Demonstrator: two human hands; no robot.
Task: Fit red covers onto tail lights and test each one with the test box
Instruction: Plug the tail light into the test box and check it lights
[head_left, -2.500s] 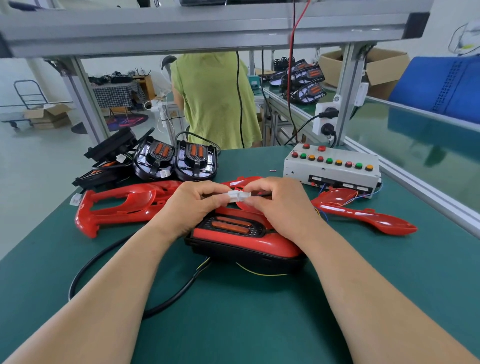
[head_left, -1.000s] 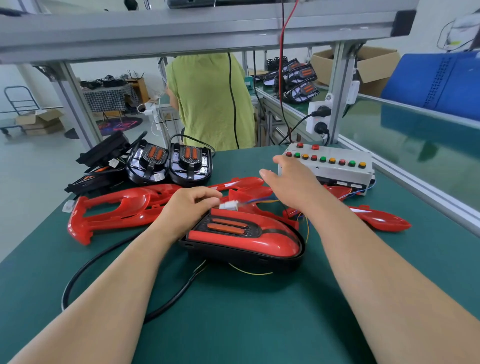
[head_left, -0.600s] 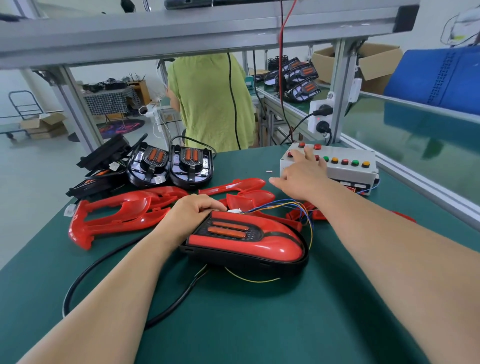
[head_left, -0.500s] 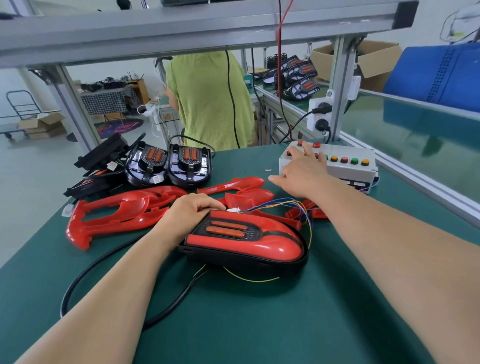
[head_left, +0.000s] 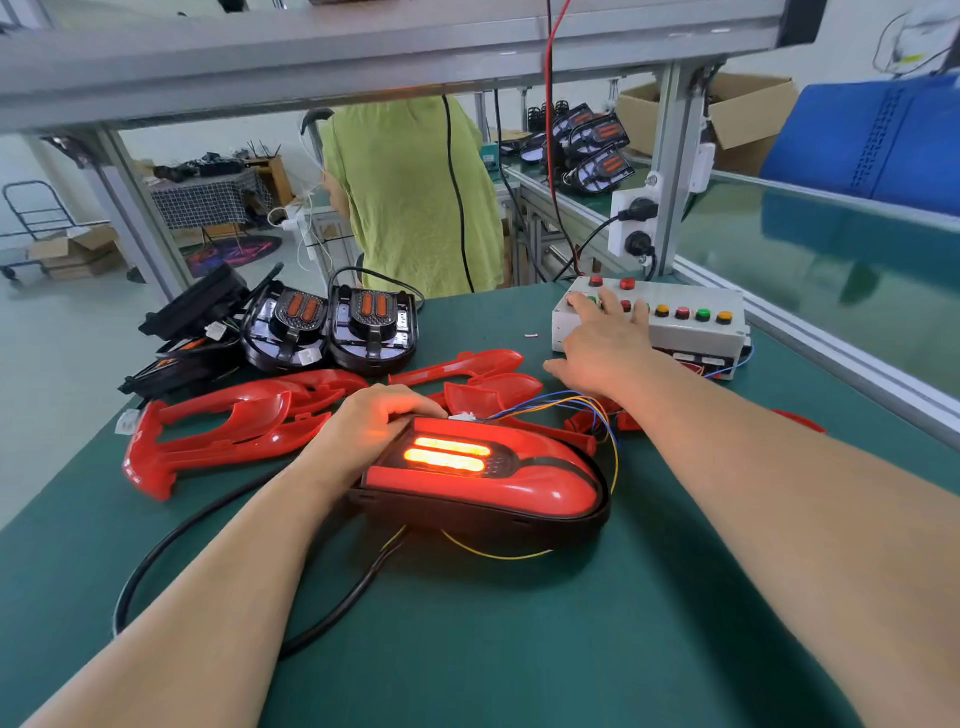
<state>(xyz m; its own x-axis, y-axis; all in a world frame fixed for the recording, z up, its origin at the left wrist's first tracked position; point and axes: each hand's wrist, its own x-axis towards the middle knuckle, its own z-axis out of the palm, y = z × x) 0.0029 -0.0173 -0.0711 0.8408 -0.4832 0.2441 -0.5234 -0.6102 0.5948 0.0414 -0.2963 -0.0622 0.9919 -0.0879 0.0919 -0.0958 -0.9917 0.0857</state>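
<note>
- Green bench mat (head_left: 519, 649) carries all we see.
- One tail light (head_left: 441, 514) lies near the middle, its red cover (head_left: 519, 488) fitted, two bars glowing orange-red.
- Loose red covers (head_left: 218, 431) lie beyond it, left to right. They overlap, so we cannot count them.
- Two bare tail lights (head_left: 371, 325) stand side by side at the far left, faces towards us. Darker ones are piled to their left.
- One test box (head_left: 691, 332) sits far right, well apart from the lit lamp.
- Our left hand (head_left: 363, 426) holds the lamp's far-left end, fingers curled over its edge.
- Our right hand (head_left: 602, 343) rests on the box's left part, fingers straight and spread, the forefinger on a button.
- One coloured wire bundle (head_left: 571, 402) runs from a white connector (head_left: 462, 415) beside our left hand, passing under the right wrist.
- Four buttons (head_left: 682, 313) show clear to the right of our fingers, and two red ones sit behind.
</note>
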